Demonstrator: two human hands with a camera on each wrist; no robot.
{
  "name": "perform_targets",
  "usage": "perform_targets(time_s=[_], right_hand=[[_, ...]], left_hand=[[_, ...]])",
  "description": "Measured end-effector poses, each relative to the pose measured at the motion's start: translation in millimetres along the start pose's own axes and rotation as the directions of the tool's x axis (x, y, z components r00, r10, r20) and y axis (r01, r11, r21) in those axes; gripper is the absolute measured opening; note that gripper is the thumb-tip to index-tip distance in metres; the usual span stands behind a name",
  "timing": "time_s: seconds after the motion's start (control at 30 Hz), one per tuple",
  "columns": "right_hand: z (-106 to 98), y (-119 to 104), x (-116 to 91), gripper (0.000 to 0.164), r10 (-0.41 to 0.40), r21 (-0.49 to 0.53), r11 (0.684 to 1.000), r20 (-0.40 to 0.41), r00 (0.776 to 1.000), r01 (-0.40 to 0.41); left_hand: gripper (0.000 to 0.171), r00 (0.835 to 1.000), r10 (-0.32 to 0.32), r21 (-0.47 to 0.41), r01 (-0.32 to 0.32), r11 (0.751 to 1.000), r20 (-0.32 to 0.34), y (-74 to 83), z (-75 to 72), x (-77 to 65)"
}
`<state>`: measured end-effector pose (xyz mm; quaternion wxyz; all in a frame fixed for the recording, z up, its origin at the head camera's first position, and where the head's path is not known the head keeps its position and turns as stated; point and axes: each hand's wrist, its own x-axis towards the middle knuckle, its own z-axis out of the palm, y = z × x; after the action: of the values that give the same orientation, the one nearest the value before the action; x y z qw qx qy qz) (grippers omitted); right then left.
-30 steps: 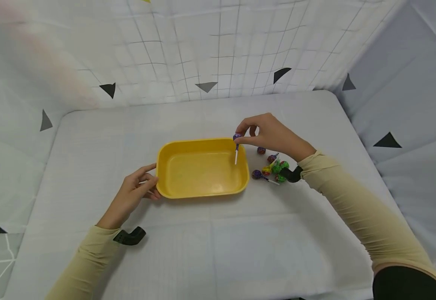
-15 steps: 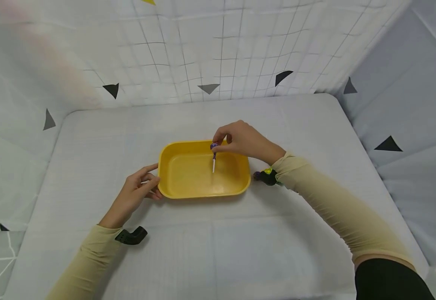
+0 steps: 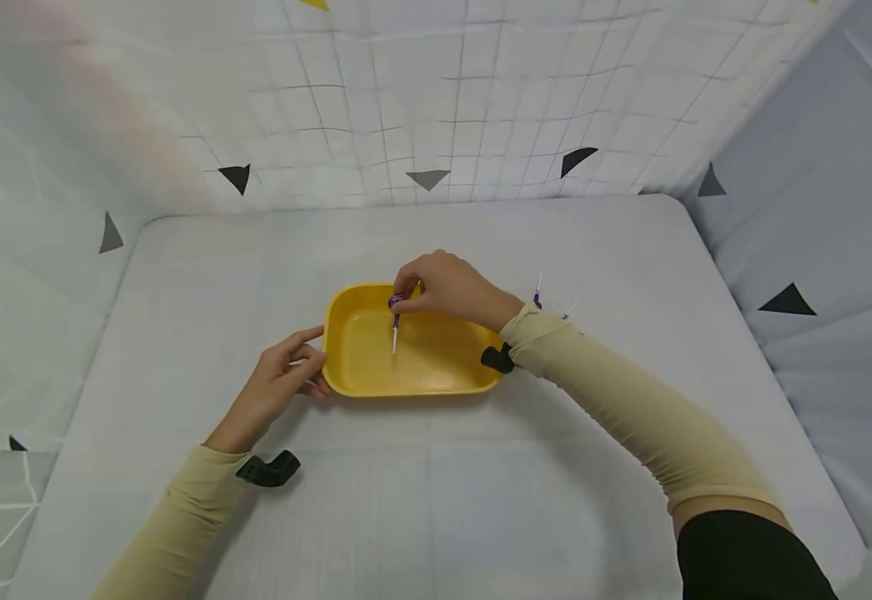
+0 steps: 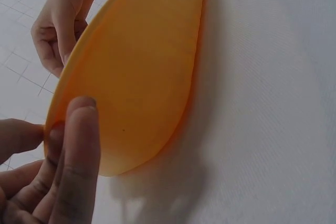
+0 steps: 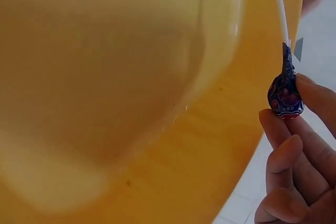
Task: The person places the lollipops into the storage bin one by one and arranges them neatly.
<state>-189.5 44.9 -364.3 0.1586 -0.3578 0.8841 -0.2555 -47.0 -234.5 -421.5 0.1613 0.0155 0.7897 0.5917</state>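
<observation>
My right hand (image 3: pixel 449 290) hangs over the middle of a shallow yellow tray (image 3: pixel 436 362). Between its thumb and fingertips it pinches the wrapped ball of a purple lollipop (image 5: pixel 286 95). In the head view the lollipop's white stick (image 3: pixel 394 342) points down toward the tray floor; the right wrist view shows the wrapper close up. At the tray's left end, my left hand (image 3: pixel 280 375) holds the rim, with fingers along the outer wall in the left wrist view. No other object shows inside the tray.
To the right of the tray, two more lollipops show, a purple one (image 3: pixel 537 297) and a stick end (image 3: pixel 570 311); the right sleeve (image 3: pixel 601 383) hides the others. A white cloth covers the table (image 3: pixel 316 525), with white sheets hanging at the back and sides.
The right hand has carried the purple lollipop leftward from the tray's right rim to over its middle. The sleeve now covers most of the lollipop pile. The left hand has stayed at the rim.
</observation>
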Motion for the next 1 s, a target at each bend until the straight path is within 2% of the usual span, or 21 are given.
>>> perform_targets(time_s=[0.3, 0.57, 1.0], right_hand=[[22, -15, 24, 0.019, 0.011, -0.086, 0.996, 0.068, 0.998, -0.005], [36, -28, 40, 0.026, 0.006, -0.141, 0.99, 0.107, 0.994, 0.009], [55, -33, 53, 0.027, 0.001, -0.19, 0.982, 0.121, 0.993, 0.022]], left_hand=[[0.057, 1.0, -0.022, -0.001, 0.022, 1.0, 0.004, 1.3, -0.5, 0.7], [0.057, 1.0, -0.009, -0.014, 0.009, 1.0, 0.01, 0.9, -0.5, -0.3], [0.057, 1.0, -0.001, -0.014, 0.001, 1.0, 0.005, 1.1, 0.2, -0.8]])
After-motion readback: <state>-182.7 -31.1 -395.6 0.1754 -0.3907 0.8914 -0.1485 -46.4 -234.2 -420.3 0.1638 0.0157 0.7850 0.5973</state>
